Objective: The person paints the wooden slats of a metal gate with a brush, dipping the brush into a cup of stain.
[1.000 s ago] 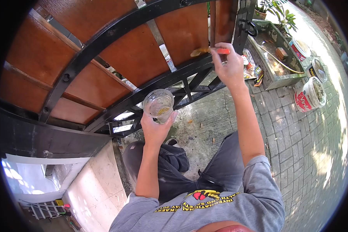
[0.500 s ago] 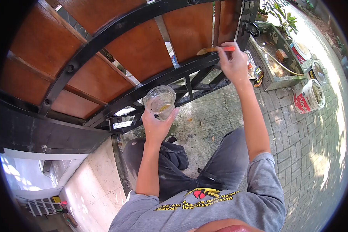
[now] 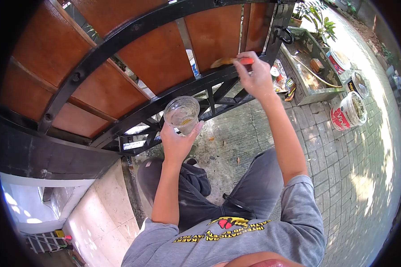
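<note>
My left hand (image 3: 178,142) is wrapped round a clear plastic cup (image 3: 182,112), with a little yellowish liquid showing in its bottom. In the fingers of my right hand (image 3: 257,78) is a paintbrush (image 3: 227,62) with an orange-red handle. Its bristles point left and overlap the lower edge of a brown wooden panel (image 3: 214,33), just above the curved black metal frame (image 3: 196,82) of the gate. The panel's surface is glossy. The cup hangs below this frame, in front of its lattice bars.
To the right stand a concrete planter box (image 3: 314,95) and several paint buckets, one a red and white bucket (image 3: 343,116) on the paving bricks (image 3: 329,164). A yellow and black packet (image 3: 290,89) lies by the planter. Pale tiles (image 3: 107,200) lie at the lower left.
My right hand has moved left with the brush, whose bristles now lie along the panel's lower edge. My left hand still holds the cup. The whole view has shifted slightly.
</note>
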`<state>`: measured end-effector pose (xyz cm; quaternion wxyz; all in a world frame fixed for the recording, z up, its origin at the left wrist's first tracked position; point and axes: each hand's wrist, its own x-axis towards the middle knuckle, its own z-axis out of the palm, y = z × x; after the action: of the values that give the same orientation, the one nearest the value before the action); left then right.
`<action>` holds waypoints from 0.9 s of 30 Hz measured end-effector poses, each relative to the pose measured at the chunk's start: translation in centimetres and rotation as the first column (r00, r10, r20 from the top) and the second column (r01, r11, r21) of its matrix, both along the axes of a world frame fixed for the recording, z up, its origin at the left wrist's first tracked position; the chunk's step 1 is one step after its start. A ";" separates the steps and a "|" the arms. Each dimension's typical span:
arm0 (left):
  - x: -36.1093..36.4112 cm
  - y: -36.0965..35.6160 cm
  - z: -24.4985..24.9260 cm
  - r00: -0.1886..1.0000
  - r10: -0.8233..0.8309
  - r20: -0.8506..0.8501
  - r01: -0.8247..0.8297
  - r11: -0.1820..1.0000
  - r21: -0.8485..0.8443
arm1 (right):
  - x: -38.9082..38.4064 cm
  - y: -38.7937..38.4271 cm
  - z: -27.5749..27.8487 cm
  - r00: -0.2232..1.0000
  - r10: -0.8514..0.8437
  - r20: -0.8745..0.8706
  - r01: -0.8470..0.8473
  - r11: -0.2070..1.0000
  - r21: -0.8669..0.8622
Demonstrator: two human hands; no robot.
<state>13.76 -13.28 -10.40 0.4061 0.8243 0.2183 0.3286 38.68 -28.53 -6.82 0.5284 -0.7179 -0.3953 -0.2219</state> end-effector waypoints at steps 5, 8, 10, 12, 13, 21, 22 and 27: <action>-0.1 0.3 0.1 1.000 -0.002 -0.012 0.002 0.999 -0.033 | -0.5 -2.2 2.1 0.989 -0.137 0.048 0.140 0.989 -0.053; 0.1 0.4 0.0 1.000 -0.016 0.011 0.016 1.000 -0.018 | -3.1 -1.7 3.8 0.997 -0.052 0.061 0.053 0.998 -0.015; 0.5 0.4 -0.2 1.000 -0.015 0.023 0.015 1.000 -0.003 | -4.3 -0.7 4.5 0.998 0.069 -0.004 -0.069 0.998 0.014; 0.8 0.2 -0.1 0.999 -0.023 0.029 0.023 1.000 -0.008 | -4.4 0.0 4.6 0.994 0.101 -0.045 -0.103 0.994 -0.042; 0.9 0.1 0.1 0.999 -0.030 0.032 0.030 0.999 -0.020 | -3.8 0.4 4.4 0.995 0.091 -0.047 -0.094 0.993 -0.071; 1.4 0.9 0.1 1.000 -0.014 0.012 0.014 0.999 -0.034 | -0.5 -1.0 6.6 0.922 -0.219 0.318 0.171 0.970 0.172; 1.4 0.8 0.0 1.000 -0.018 0.017 0.019 0.999 -0.040 | -0.2 -1.1 5.8 0.867 -0.249 0.433 0.160 0.960 0.231; 1.4 1.1 -0.4 0.999 -0.027 0.032 0.028 0.999 -0.038 | -1.8 -1.0 0.6 0.903 -0.087 0.421 0.057 0.995 0.082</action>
<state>15.14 -12.17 -10.84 0.4297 0.8142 0.2066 0.3314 36.84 -29.52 -6.22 0.4455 -0.6481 -0.4661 -0.4053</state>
